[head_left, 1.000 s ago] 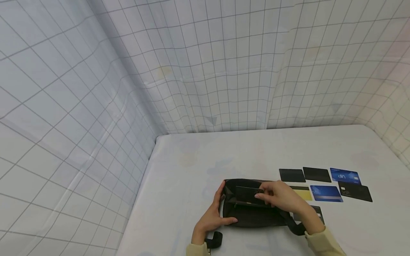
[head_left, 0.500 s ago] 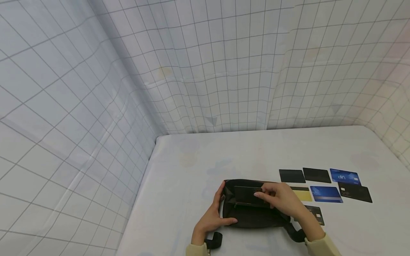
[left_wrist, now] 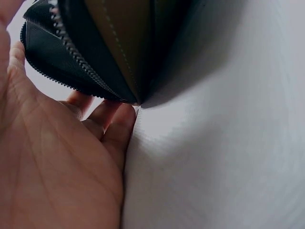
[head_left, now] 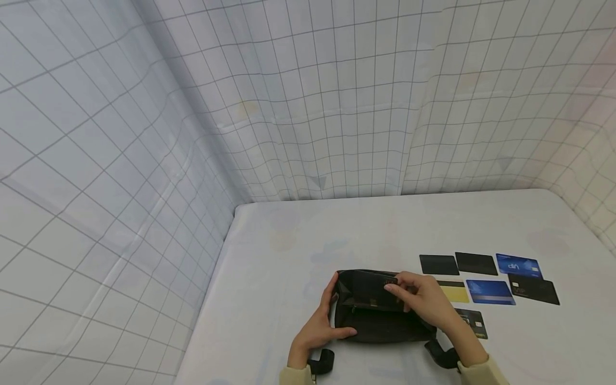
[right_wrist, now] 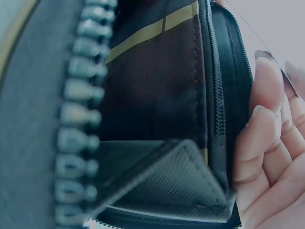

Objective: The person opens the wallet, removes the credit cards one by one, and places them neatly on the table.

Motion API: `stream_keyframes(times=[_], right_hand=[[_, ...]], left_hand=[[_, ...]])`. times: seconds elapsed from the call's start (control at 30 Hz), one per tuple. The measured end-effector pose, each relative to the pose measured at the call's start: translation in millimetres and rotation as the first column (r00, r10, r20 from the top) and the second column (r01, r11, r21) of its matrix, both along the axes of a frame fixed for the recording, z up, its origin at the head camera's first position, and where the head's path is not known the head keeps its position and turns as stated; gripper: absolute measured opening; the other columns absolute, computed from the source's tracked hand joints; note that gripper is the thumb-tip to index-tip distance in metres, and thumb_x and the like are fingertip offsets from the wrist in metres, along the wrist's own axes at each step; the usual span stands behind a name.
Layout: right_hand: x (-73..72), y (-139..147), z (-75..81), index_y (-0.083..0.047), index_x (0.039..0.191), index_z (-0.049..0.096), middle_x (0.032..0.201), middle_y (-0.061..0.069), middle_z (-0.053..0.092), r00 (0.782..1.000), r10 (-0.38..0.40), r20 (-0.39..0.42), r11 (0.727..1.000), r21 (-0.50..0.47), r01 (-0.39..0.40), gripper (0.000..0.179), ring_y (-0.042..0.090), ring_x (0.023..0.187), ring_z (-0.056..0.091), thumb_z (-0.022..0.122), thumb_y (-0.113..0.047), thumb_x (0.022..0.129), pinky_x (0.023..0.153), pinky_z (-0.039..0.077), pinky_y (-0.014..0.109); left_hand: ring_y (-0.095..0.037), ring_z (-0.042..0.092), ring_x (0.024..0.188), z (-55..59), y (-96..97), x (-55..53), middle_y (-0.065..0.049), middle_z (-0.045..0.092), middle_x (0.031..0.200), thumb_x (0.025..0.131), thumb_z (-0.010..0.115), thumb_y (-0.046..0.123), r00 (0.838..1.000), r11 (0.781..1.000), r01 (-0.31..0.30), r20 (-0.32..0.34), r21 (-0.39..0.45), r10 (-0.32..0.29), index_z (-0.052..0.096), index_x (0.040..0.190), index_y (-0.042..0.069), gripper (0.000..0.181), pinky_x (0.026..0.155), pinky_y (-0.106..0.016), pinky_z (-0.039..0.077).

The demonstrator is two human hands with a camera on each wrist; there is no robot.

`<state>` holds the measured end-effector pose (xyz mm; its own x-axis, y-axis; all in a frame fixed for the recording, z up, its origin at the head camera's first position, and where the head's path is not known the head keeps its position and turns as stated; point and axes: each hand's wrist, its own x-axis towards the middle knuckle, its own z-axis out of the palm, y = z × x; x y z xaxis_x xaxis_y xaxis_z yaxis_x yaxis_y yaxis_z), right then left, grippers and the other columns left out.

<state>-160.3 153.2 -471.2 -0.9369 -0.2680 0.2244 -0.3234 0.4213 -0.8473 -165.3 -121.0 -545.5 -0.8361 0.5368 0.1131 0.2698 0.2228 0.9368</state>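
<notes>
A black zip-around wallet (head_left: 385, 329) lies spread open on the table, its inner compartments facing up. My left hand (head_left: 317, 323) grips its left end, thumb over the near panel and fingers along the far side. In the left wrist view, fingertips touch the zipped edge of the wallet (left_wrist: 62, 59). Over the wallet's far half, my right hand (head_left: 425, 299) pinches a black card (head_left: 372, 284) by its right end; small gold lettering shows near the fingertips. The right wrist view shows the inner pockets (right_wrist: 152, 100) with yellow edging beside my right fingers (right_wrist: 267, 81).
Right of the wallet lie two plain black cards (head_left: 439, 264), a yellow card (head_left: 454, 292), two blue cards (head_left: 491, 292) and a black VIP card (head_left: 533, 289). Another dark card (head_left: 474, 323) is partly hidden by my right wrist. White gridded cloth (head_left: 356, 107) hangs behind the table.
The black card has shifted toward the wallet's far edge with my right fingers, and more of the inner compartment's zip edge shows. My left hand has kept its place.
</notes>
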Motion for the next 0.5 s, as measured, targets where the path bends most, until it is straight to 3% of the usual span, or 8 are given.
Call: stream_keyframes(times=[0.17,0.37,0.5], right_hand=[[1.0,0.4,0.9,-0.013,0.080,0.061,0.059,-0.002,0.055,0.999,-0.044,0.004,0.998,-0.039,0.044,0.016,0.011,0.045,0.053,0.066,-0.023,0.091,0.048,0.046,0.028],[4.5,2.6,3.2,-0.012,0.089,0.064,0.057,0.000,0.052,0.992,-0.117,0.038,0.992,-0.043,0.119,0.014,0.013,0.045,0.052,0.063,-0.025,0.094,0.051,0.045,0.027],[8.2,5.2,4.3,-0.011,0.095,0.065,0.059,0.000,0.052,0.986,-0.155,0.055,0.986,-0.057,0.158,0.011,0.014,0.046,0.052,0.062,-0.022,0.094,0.050,0.045,0.027]], left_hand=[[-0.025,0.012,0.141,0.0,0.8,0.1,-0.002,-0.002,0.158,0.076,0.080,0.003,1.000,1.000,0.000,0.009,0.022,-0.001,-0.004,0.154,0.023,0.116,0.108,-0.054,0.018],[-0.022,0.016,0.140,0.4,-0.7,1.0,0.006,-0.001,0.157,0.076,0.081,0.009,0.999,1.000,-0.002,0.032,0.007,0.002,-0.004,0.153,0.032,0.117,0.107,-0.053,0.021],[-0.023,0.016,0.140,1.2,-0.7,1.7,0.005,-0.001,0.157,0.076,0.081,0.009,1.000,1.000,-0.005,0.029,0.012,0.005,-0.004,0.153,0.032,0.117,0.107,-0.053,0.020]])
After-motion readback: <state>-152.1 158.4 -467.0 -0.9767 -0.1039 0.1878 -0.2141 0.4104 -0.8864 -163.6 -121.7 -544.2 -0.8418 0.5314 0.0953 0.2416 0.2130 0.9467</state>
